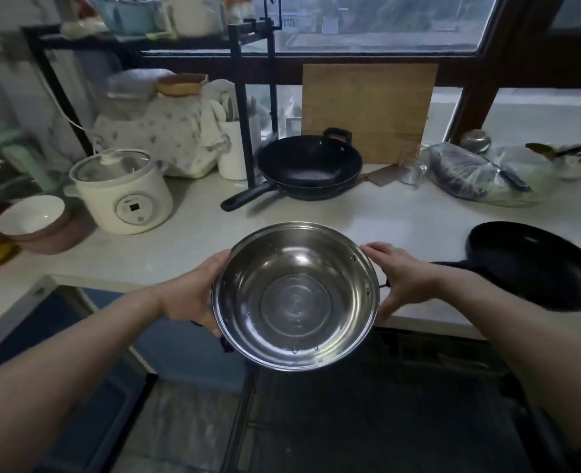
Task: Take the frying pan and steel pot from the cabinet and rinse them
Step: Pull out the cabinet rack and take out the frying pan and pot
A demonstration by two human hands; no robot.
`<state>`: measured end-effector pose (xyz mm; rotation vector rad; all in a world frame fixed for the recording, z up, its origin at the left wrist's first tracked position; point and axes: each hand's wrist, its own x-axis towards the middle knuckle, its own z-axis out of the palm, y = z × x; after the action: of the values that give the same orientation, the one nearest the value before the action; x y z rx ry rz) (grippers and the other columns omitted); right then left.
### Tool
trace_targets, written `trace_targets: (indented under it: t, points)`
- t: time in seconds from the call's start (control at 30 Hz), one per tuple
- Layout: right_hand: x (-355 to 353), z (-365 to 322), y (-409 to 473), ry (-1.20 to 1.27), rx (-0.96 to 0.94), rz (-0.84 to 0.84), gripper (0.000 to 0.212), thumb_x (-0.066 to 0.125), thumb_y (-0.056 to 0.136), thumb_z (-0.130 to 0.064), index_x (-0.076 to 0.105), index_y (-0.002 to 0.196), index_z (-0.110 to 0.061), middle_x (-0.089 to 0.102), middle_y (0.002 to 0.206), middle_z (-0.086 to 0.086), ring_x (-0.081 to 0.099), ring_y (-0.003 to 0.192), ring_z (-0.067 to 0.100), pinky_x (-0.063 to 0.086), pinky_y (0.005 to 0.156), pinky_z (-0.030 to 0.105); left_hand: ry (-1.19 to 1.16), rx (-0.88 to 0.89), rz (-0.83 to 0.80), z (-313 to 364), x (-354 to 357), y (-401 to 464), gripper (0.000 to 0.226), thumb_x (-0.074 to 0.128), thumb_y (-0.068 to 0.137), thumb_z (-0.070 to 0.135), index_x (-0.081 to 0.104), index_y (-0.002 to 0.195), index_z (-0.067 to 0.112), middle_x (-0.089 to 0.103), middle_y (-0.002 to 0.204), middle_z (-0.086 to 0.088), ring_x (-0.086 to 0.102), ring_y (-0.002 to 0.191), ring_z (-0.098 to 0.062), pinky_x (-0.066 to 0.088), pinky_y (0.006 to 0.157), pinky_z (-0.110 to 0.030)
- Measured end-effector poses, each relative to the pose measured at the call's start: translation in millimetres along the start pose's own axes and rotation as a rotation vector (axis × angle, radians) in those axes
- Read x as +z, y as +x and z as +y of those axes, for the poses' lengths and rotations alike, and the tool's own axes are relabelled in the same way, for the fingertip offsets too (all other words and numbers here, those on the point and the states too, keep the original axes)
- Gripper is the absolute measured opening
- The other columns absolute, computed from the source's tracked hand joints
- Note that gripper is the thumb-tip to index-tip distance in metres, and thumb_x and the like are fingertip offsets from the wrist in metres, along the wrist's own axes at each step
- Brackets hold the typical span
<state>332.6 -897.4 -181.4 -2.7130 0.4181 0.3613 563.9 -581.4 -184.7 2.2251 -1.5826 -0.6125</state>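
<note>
Both arms reach forward; the left hand (pixel 190 295) and the right hand (pixel 401 278) grasp the steel pot (pixel 296 295) by its sides, above the surface (pixel 186 247) edge.

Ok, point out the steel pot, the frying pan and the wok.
steel pot (pixel 296 298), head view, inside bottom.
frying pan (pixel 538 264), head view, inner cooking surface.
wok (pixel 309 163), head view, inner surface.

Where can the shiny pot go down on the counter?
Bare counter lies just past the pot, between the wok, the cooker and the frying pan. The back by the window is crowded with bags, glass and cutting board.
</note>
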Motion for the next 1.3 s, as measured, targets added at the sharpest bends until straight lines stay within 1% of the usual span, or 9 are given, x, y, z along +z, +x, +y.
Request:
trace_targets:
  t: [0.07,0.2,0.33,0.5,0.67,0.87,1.1,1.2,1.3]
  points:
    - [-8.8,10.1,25.4,0.001,-0.009,-0.007,0.138,0.092,0.048,-0.055,0.004,0.154,-0.040,0.005,0.160,-0.010,0.008,0.146,0.021,0.017,0.120,0.044,0.019,-0.007,0.008,-12.0,-6.3,22.1,0.139,0.092,0.048,0.042,0.000,0.150,0.030,0.018,0.149,0.008,0.020,0.140,-0.010,0.022,0.118,-0.033]
    - [-22.6,34.7,65.7,-0.002,-0.013,-0.007,0.139,0.093,0.049,-0.052,0.005,0.155,-0.037,0.007,0.160,-0.008,0.010,0.145,0.021,0.017,0.119,0.041,0.009,-0.018,0.019,-26.7,-14.4,65.3,0.137,0.091,0.049,0.048,-0.002,0.149,0.039,0.016,0.150,0.012,0.018,0.141,-0.008,0.023,0.118,-0.036]
    - [-27.9,63.0,96.0,-0.001,0.005,-0.051,0.142,0.091,0.047,-0.058,0.003,0.156,-0.035,0.005,0.161,-0.008,0.009,0.146,0.020,0.017,0.121,0.041,-0.023,-0.037,0.015,-31.1,-14.9,100.6,0.123,0.086,0.053,0.051,-0.001,0.139,0.054,0.020,0.146,0.016,0.023,0.137,-0.004,0.024,0.116,-0.027]
    - [-35.4,86.6,117.7,0.036,-0.002,-0.068,0.138,0.092,0.049,-0.053,0.006,0.155,-0.036,0.008,0.160,-0.006,0.010,0.146,0.021,0.017,0.120,0.039,-0.043,-0.088,0.005,-45.1,-15.5,132.3,0.114,0.087,0.059,0.038,-0.002,0.129,0.048,0.017,0.138,0.019,0.014,0.125,0.011,0.010,0.095,0.008]
    - [-43.3,101.9,127.3,0.046,-0.002,-0.071,0.137,0.092,0.049,-0.053,0.006,0.154,-0.040,0.008,0.160,-0.007,0.009,0.146,0.021,0.017,0.121,0.042,-0.053,-0.133,-0.033,-46.3,-18.0,154.2,0.111,0.085,0.067,0.013,-0.001,0.131,0.043,0.016,0.134,0.020,0.018,0.121,0.007,0.024,0.083,0.009]
    - [-45.8,114.4,123.8,0.028,0.036,-0.066,0.142,0.088,0.045,-0.064,0.002,0.155,-0.036,0.003,0.163,-0.005,0.006,0.148,0.022,0.015,0.122,0.043,-0.010,-0.147,-0.008,-37.5,-18.8,164.9,0.117,0.087,0.065,0.032,-0.002,0.140,0.044,0.014,0.143,0.021,0.014,0.133,0.005,0.016,0.107,-0.012]
    - [-36.9,101.2,63.8,-0.034,-0.017,0.194,0.131,0.085,0.061,-0.058,0.002,0.157,-0.027,-0.001,0.163,-0.003,0.005,0.149,0.016,0.016,0.121,0.032,-0.020,-0.254,0.143,-26.9,-6.5,141.5,0.124,0.087,0.064,0.037,0.003,0.153,0.016,0.011,0.159,0.000,0.017,0.145,-0.017,0.020,0.116,-0.026]
    - [-25.7,93.4,15.8,-0.011,-0.019,0.259,0.127,0.082,0.064,-0.059,0.002,0.157,-0.028,0.000,0.163,-0.004,0.003,0.150,0.014,0.014,0.121,0.032,-0.009,-0.216,0.184,-10.7,1.3,110.8,0.115,0.088,0.064,0.033,0.015,0.151,0.017,0.024,0.152,0.001,0.034,0.135,-0.022,0.028,0.105,-0.020]
    - [-6.8,85.0,-36.6,0.001,0.057,0.292,0.124,0.077,0.065,-0.063,0.003,0.157,-0.025,-0.001,0.163,-0.005,0.002,0.150,0.013,0.013,0.123,0.035,-0.028,-0.161,0.216,9.7,19.6,70.4,0.108,0.087,0.064,0.036,0.017,0.145,0.032,0.024,0.149,0.010,0.027,0.138,-0.013,0.022,0.107,-0.017]
